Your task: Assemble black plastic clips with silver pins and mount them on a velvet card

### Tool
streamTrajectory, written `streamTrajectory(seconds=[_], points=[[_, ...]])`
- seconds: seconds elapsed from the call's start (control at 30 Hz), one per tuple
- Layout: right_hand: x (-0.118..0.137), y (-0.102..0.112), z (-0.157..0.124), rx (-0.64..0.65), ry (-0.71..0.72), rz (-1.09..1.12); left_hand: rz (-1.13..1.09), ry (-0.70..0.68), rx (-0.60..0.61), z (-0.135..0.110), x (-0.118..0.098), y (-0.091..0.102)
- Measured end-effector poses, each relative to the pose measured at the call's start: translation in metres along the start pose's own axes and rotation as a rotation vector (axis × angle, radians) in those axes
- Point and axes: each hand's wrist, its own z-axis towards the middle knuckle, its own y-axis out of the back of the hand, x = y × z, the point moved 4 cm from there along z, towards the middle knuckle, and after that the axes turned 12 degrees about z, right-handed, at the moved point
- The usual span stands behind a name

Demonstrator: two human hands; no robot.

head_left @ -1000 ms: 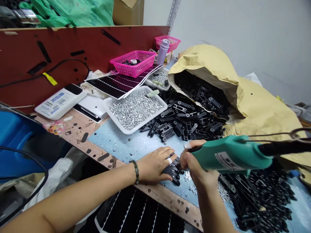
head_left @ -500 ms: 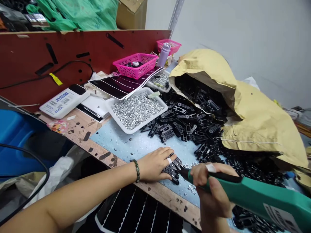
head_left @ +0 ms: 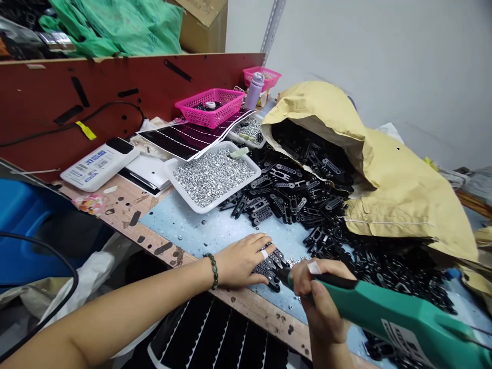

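Observation:
My left hand [head_left: 242, 261] lies over a short row of black plastic parts [head_left: 271, 266] side by side on the blue mat. Its thumb is at their near side and its fingers are at the far side, holding them together. My right hand [head_left: 321, 297] is wrapped round a green electric screwdriver [head_left: 388, 312], tilted low with its black nose at the right end of the row. The contact point of its tip is too small to make out. Small loose nuts [head_left: 298, 264] lie on the mat beside the row.
A white tray of small metal nuts [head_left: 211, 177] stands behind my left hand. Black parts [head_left: 284, 195] spill from a large yellow paper sack [head_left: 407, 179] at the right. Pink baskets [head_left: 211, 107], a purple bottle [head_left: 254, 91] and a white case [head_left: 98, 164] stand farther back.
The screwdriver and my right hand have shifted slightly left in the picture, along with most of the scene as the view turned. My left hand stays on the same row of parts.

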Motion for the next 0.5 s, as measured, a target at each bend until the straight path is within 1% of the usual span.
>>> streamTrajectory(seconds=[0.1,0.23,0.3,0.43,0.5], points=[[-0.005,0.0,0.003,0.015,-0.001,0.026,-0.008,-0.003,-0.009,0.0,0.0,0.001],[-0.01,0.001,0.009,-0.002,-0.046,0.047,-0.018,0.005,-0.01,0.0,-0.001,0.001],[-0.006,0.0,0.008,-0.002,-0.048,0.04,-0.017,0.005,-0.003,0.0,-0.001,0.001],[0.013,0.002,0.001,-0.059,0.051,0.05,-0.009,0.0,0.01,-0.001,0.0,-0.002],[0.015,0.003,-0.003,-0.062,0.048,0.048,-0.003,0.002,0.016,-0.001,0.0,-0.002]])
